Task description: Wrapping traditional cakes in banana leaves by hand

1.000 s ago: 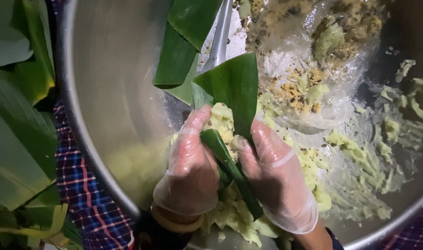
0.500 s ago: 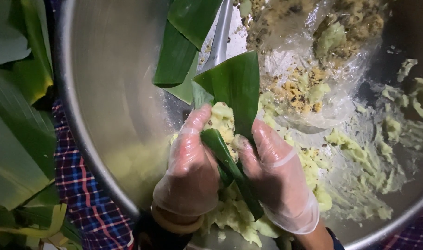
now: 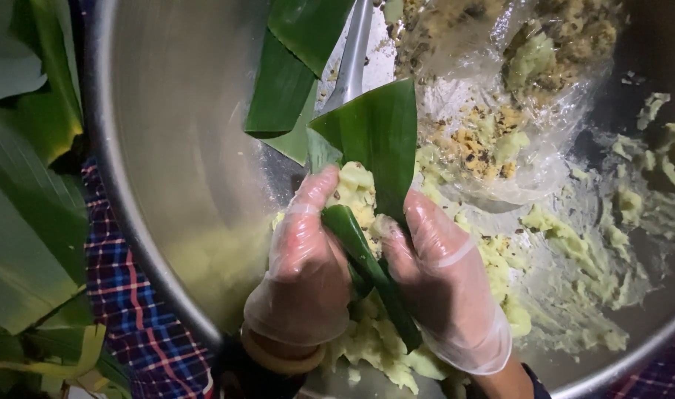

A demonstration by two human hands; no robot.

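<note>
head view, looking down into a large steel bowl. both hands in thin clear gloves, closed around one folded green leaf.

- left hand: curled about the near side of the leaf cone, thumb pressing up against the pale yellow-green dough inside it.
- right hand: wrapped round the opposite side, fingers closed on the same leaf; a narrow dark green strip of it running down between the two palms.
- leaf: held above the bowl's middle, broad tip standing upright and open; not yet folded over.
- dough in the leaf: partly filled, top of the lump showing at the fold; whether any filling lies within, cannot tell.
- bowl contents: smears and lumps of the same dough along the right wall and beneath the wrists.
- clear plastic bag: far right, holding crumbly yellow-brown filling.
- metal utensil handle: leaning on the far rim, behind the leaf.
- spare leaves: two draped over the far rim; more stacked outside at left.
- checked cloth: under the bowl, blue and red.

judged progress: shaping and loading under way; closing and tying left to do. no finished parcel in sight.
</note>
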